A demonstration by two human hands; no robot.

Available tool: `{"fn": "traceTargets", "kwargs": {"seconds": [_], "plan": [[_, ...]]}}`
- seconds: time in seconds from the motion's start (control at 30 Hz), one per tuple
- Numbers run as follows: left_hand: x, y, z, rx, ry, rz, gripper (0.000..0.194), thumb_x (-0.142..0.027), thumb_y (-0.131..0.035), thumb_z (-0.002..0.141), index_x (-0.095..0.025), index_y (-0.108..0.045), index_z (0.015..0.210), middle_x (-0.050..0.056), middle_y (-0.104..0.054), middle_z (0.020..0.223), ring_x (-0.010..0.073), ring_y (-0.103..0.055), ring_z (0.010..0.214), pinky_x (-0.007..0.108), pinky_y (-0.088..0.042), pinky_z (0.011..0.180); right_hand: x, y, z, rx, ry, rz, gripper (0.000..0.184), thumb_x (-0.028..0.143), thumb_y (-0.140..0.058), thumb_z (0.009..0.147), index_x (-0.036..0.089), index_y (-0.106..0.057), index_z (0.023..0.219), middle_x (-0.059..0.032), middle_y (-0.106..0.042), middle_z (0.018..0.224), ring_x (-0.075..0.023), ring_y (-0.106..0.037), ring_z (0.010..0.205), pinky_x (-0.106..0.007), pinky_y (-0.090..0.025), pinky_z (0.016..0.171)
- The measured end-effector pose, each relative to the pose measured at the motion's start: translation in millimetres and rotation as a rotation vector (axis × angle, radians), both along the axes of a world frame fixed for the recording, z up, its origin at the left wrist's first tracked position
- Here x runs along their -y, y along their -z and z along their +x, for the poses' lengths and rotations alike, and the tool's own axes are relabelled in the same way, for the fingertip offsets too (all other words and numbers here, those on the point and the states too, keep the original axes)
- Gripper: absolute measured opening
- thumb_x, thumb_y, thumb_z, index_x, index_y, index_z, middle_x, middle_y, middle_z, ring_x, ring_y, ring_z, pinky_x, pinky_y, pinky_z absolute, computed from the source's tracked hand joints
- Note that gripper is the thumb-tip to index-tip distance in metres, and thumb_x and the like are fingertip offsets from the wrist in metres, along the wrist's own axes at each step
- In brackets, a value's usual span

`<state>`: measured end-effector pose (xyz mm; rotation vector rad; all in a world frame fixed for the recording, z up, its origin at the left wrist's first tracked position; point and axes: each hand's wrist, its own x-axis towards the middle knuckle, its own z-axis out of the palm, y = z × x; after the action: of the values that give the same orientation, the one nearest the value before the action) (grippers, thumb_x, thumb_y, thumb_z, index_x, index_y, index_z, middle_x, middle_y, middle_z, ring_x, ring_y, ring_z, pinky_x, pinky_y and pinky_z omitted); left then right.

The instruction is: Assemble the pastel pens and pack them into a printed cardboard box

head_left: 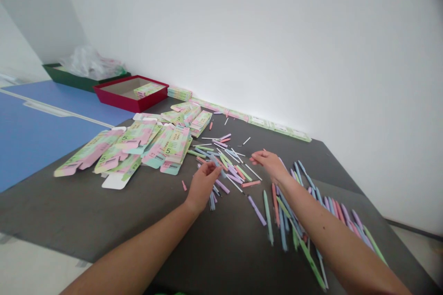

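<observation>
In the head view, I'm watching the left hand [203, 185] curling its fingers together among scattered pastel pens [256, 210], pinching or not I cannot tell, while the right hand [269, 164] is reaching beside them, fingers pressed together, above the dark tabletop [86, 212].

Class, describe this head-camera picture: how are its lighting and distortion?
Head view: soft, even light, faint shadows beneath the left hand and right hand; the white wall looks nearly blown out; wide-angle distortion stretches the forearms; the top right corner darkens.
</observation>
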<state>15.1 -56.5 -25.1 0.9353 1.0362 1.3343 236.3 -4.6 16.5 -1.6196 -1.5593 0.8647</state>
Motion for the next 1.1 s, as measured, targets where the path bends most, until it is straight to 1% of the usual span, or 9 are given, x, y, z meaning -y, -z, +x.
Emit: {"fn": "traceTargets", "kwargs": {"seconds": [0.2,0.33,0.43,0.53,0.67,0.77,0.87,0.97,1.1], "plan": [[-2,-2.0,-2,0.009,-0.092,0.021,0.025,-0.033,-0.067,0.07,-0.016,-0.061,0.086,0.002,-0.065,0.08,0.0132,-0.059,0.073,0.025,-0.043,0.071,5,5.4,6,0.264,-0.064,0.004,0.026,0.035,-0.048,0.076,0.017,-0.067,0.079,-0.005,-0.07,0.079,-0.0166,-0.062,0.073,-0.027,-0.043,0.068],[-6,-0.2,-4,0.012,-0.108,0.03,0.026,-0.034,-0.067,0.069,-0.015,-0.061,0.086,0.002,-0.065,0.079,0.0136,-0.059,0.073,0.025,-0.043,0.071,11,12.2,17,0.513,-0.176,-0.016,0.017,0.026,-0.052,0.073,0.02,-0.068,0.075,-0.0025,-0.069,0.072,-0.017,-0.061,0.068,-0.025,-0.039,0.061],[-4,0.3,-3,0.002,-0.105,0.023,0.025,-0.034,-0.067,0.07,-0.015,-0.061,0.086,0.002,-0.065,0.08,0.013,-0.059,0.073,0.025,-0.043,0.072,20,16.4,24,0.688,-0.29,-0.017,0.013,0.02,-0.057,0.07,0.022,-0.069,0.068,-0.0021,-0.068,0.069,-0.0184,-0.061,0.068,-0.026,-0.038,0.064],[-2,-3.5,-3,0.019,-0.11,0.006,0.026,-0.034,-0.068,0.069,-0.015,-0.061,0.086,0.002,-0.065,0.08,0.0126,-0.059,0.072,0.025,-0.043,0.071,27,19.5,28,0.806,-0.37,0.004,0.014,0.019,-0.057,0.073,0.021,-0.07,0.077,-0.005,-0.069,0.082,-0.0207,-0.062,0.079,-0.027,-0.04,0.071],[-5,-11.7,-8,0.058,-0.153,0.006,0.025,-0.033,-0.067,0.068,-0.015,-0.06,0.084,0.001,-0.063,0.079,0.0119,-0.057,0.071,0.024,-0.043,0.068,31,23.6,28,0.857,-0.484,0.047,0.021,0.019,-0.059,0.076,0.02,-0.067,0.095,-0.0081,-0.065,0.099,-0.0216,-0.059,0.095,-0.029,-0.04,0.082],[-10,-16.3,-14,0.054,-0.191,0.008,0.023,-0.033,-0.066,0.068,-0.015,-0.059,0.081,0.0,-0.061,0.076,0.0107,-0.056,0.068,0.023,-0.044,0.067,32,27.7,24,0.853,-0.568,0.06,0.024,0.012,-0.062,0.072,0.02,-0.067,0.094,-0.0065,-0.066,0.096,-0.0202,-0.059,0.093,-0.028,-0.04,0.082],[-14,-19.6,-18,0.056,-0.232,-0.001,0.021,-0.032,-0.067,0.067,-0.015,-0.059,0.078,0.0,-0.06,0.074,0.0101,-0.055,0.066,0.023,-0.044,0.067,36,30.4,21,0.838,-0.62,0.07,0.025,0.006,-0.061,0.067,0.021,-0.069,0.086,-0.0045,-0.067,0.087,-0.0191,-0.061,0.086,-0.027,-0.042,0.077],[-15,-22.3,-20,0.078,-0.251,0.001,0.021,-0.032,-0.067,0.066,-0.015,-0.059,0.077,0.0,-0.061,0.074,0.0108,-0.056,0.066,0.023,-0.045,0.067,36,29.5,19,0.819,-0.615,0.094,0.021,0.009,-0.062,0.069,0.022,-0.069,0.084,-0.0043,-0.067,0.085,-0.0191,-0.061,0.083,-0.026,-0.043,0.073],[-17,-24.6,-25,0.109,-0.265,0.027,0.023,-0.033,-0.068,0.065,-0.015,-0.058,0.076,0.0,-0.062,0.074,0.0109,-0.056,0.067,0.024,-0.045,0.068,23,24.2,11,0.802,-0.561,0.159,0.022,0.013,-0.06,0.073,0.02,-0.068,0.092,-0.0061,-0.066,0.089,-0.02,-0.061,0.083,-0.029,-0.043,0.075]]}}
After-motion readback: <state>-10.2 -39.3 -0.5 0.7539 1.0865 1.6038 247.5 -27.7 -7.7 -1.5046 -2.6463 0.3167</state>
